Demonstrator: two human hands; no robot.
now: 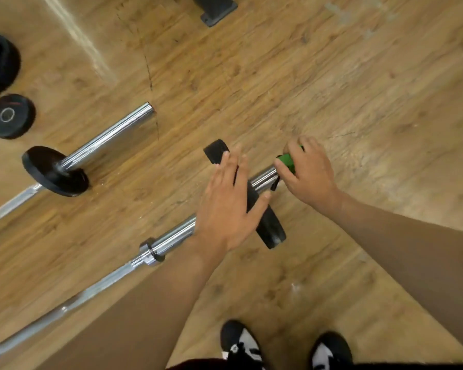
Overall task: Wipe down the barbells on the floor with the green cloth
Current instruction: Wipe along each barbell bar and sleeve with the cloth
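Now | wooden floor (332,62): both barbells lie on it | near barbell (171,236): chrome, carries a black plate (270,228) | far barbell (112,134): parallel, apart | left hand (227,206): fingers straight, flat against that plate | right hand (310,174): fingers curled round green cloth (288,160) | green cloth: bunched over the near barbell's sleeve end, near the plate.

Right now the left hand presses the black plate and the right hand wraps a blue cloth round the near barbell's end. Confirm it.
Not quite: the head view shows a green cloth, not a blue one. The left hand does press the black plate, and the right hand wraps that cloth round the end of the near barbell.
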